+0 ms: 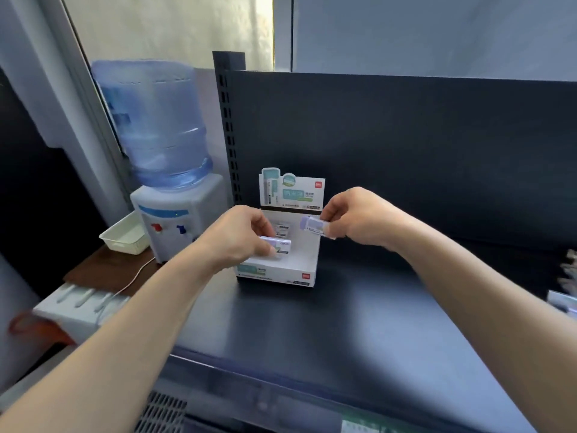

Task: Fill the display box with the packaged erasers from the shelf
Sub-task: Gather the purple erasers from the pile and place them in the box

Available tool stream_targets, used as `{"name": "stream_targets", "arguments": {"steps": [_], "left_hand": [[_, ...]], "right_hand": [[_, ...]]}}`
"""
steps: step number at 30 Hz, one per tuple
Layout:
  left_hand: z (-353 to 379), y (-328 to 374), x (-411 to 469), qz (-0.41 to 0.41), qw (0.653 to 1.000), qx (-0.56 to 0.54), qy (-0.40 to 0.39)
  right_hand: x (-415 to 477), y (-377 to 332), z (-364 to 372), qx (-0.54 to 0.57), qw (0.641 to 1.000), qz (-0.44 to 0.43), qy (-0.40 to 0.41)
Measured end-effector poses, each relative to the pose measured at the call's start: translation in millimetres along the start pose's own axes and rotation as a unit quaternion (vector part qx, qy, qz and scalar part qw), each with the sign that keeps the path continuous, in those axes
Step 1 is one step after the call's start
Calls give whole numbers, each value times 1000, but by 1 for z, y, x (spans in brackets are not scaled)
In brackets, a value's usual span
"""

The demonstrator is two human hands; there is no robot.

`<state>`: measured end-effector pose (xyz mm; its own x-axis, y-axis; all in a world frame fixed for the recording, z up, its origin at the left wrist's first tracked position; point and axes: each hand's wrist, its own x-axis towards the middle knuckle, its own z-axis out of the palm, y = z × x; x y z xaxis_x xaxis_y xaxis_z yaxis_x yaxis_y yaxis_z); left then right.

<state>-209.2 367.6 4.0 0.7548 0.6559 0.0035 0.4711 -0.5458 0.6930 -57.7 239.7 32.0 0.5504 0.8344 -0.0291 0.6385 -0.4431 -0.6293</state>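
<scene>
Standing right by the dark metal shelf (359, 307) here. The white display box (281, 275) sits on it toward the left end, just in front of the dark back panel (406, 145), with its printed header card (293, 190) standing upright at the rear. A few packaged erasers (283, 229) are already stacked inside against the back; the front part of the tray looks mostly bare.

The left hand (240, 235) is low over the box's left front, grip closed on a packaged eraser (279, 246), thumb and fingertips pinching it lengthwise. The right hand (356, 218) is up above the box's right side, grip pinched on a second eraser (315, 225), a pale purple one in clear wrap, tilted and not touching the box. The two hands are near each other but apart.

Off at the far right edge of the shelf there's a blurry bunch of loose packs (565, 300), too smeared to tell much. Left of the shelf, a water dispenser (175, 226) with a blue jug (156, 120) stands on a brown side counter (103, 271), with a white plastic basket (123, 235) beside it.
</scene>
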Motion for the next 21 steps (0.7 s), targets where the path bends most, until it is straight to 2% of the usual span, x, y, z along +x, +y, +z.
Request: {"name": "stream_targets", "arguments": {"steps": [11, 17, 21], "left_hand": [[-16, -27, 4, 34, 996, 42, -66], [-13, -27, 7, 47, 995, 24, -81], [-12, -29, 9, 42, 994, 61, -77]], "right_hand": [[23, -29, 35, -41, 999, 2, -23], [23, -32, 40, -63, 997, 16, -32], [23, -33, 42, -77, 996, 19, -40]]}}
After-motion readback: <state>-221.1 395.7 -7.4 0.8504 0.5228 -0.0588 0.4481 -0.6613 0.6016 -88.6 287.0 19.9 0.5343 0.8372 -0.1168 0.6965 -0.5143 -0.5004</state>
